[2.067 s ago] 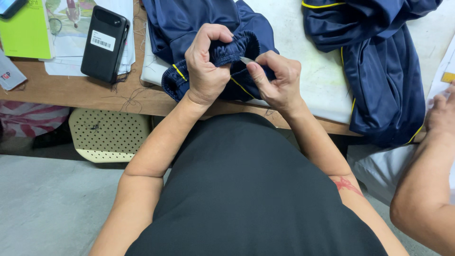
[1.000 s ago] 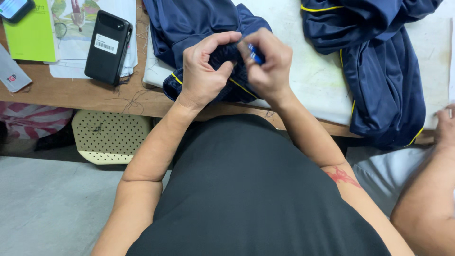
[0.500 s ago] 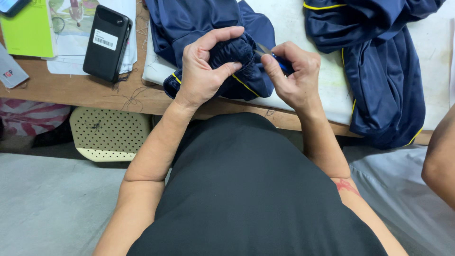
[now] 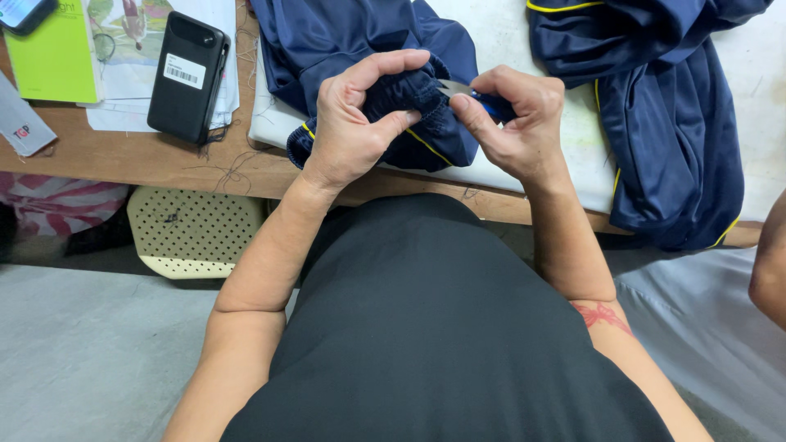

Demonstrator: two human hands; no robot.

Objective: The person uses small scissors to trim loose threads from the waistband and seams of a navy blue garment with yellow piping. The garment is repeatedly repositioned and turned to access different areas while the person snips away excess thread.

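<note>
The left hand (image 4: 354, 123) is clamped on a bunched fold of the navy garment (image 4: 385, 74) at the near edge of the tabletop (image 4: 123, 160). The right hand (image 4: 516, 123) is closed on a small blue-handled cutter (image 4: 479, 98) (blade tip at the fold). The fabric appears soft, light and slippery; pinch it near the gathered, yellow-piped hem.

Garment (image 4: 372, 49): smooth navy cloth, slight sheen, yellow piping.
Tool (image 4: 483, 100): metal blade, blue plastic handle.
Table (image 4: 123, 155): matt brown wood.
Phone (image 4: 187, 75): matt black plastic.
</note>
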